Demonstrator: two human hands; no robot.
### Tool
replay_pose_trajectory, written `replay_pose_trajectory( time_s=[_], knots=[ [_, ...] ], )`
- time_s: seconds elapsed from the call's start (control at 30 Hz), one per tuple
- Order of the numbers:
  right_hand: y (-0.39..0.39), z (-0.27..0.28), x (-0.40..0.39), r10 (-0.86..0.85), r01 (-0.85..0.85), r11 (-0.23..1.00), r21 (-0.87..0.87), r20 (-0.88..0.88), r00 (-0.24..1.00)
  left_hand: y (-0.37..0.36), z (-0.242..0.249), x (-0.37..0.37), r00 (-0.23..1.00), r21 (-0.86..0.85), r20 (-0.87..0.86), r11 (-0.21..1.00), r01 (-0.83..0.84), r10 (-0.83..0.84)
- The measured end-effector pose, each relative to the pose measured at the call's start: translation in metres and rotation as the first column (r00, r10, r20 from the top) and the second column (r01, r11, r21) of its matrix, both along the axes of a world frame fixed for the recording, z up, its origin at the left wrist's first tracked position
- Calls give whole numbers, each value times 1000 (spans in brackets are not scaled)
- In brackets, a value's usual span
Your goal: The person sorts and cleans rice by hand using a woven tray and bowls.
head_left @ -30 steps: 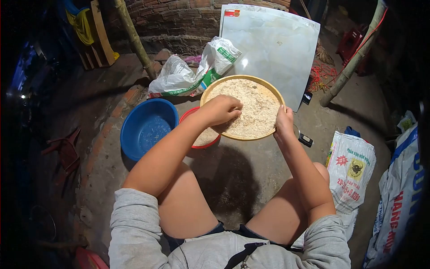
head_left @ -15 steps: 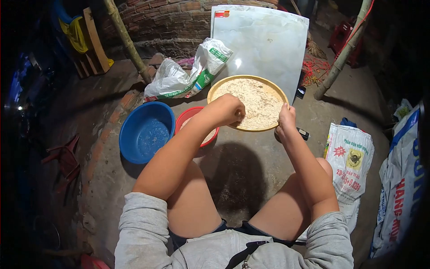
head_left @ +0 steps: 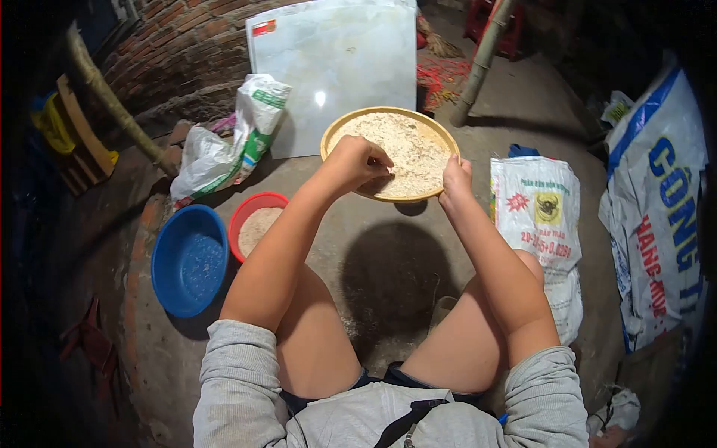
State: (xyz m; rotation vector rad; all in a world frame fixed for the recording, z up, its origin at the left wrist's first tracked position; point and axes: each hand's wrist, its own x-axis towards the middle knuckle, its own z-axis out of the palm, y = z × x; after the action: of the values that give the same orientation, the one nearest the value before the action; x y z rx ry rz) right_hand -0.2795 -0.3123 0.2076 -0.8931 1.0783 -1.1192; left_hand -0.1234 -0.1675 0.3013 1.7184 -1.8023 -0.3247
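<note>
A shallow round tray (head_left: 332, 142) with a yellowish rim is held up in front of my knees, tilted slightly. Pale grain that looks like rice (head_left: 414, 149), mixed with darker bits, covers its inside. My right hand (head_left: 457, 179) grips the tray's right edge, thumb on the rim and fingers underneath. Over the tray's left side, my left hand (head_left: 360, 163) has its fingers drawn together in a pinch at the grain. A tiny pale bit shows at those fingertips, too small to name.
A blue basin (head_left: 190, 261) and a red basin (head_left: 235, 216) with pale grain stand on the floor at left. Behind are a white sack (head_left: 205, 157) and a pale leaning panel (head_left: 343, 60). A printed sack (head_left: 534, 201) lies at right, near a bamboo pole (head_left: 482, 67).
My view has swung to the right, so the surroundings sit further left. The left fingers have lifted slightly from the grain and pinch more visibly. My right hand keeps its hold on the rim.
</note>
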Motion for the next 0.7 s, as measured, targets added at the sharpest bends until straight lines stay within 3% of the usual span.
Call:
replay_pose_trajectory(
  time_s=[0.23,0.33,0.43,0.5,0.7],
  knots=[
    [-34,-11,-39,-203,199,978,-58,-87,975,-57,-14,-30,985,-132,-171,991,-2,-21],
    [-55,-17,-60,-307,298,951,-79,-145,941,-73,-17,-37,921,-84,-390,996,-31,-4],
    [-68,-18,-76,-406,399,913,-84,-102,908,-89,-29,-40,900,-71,-437,996,-45,10],
    [-70,-7,-86,-510,503,860,-88,-187,839,-100,-44,-39,904,-83,-427,995,-51,11],
    [-70,18,-109,-605,586,795,-156,-272,749,-137,-102,-29,906,53,-386,985,-166,173]
  ],
)
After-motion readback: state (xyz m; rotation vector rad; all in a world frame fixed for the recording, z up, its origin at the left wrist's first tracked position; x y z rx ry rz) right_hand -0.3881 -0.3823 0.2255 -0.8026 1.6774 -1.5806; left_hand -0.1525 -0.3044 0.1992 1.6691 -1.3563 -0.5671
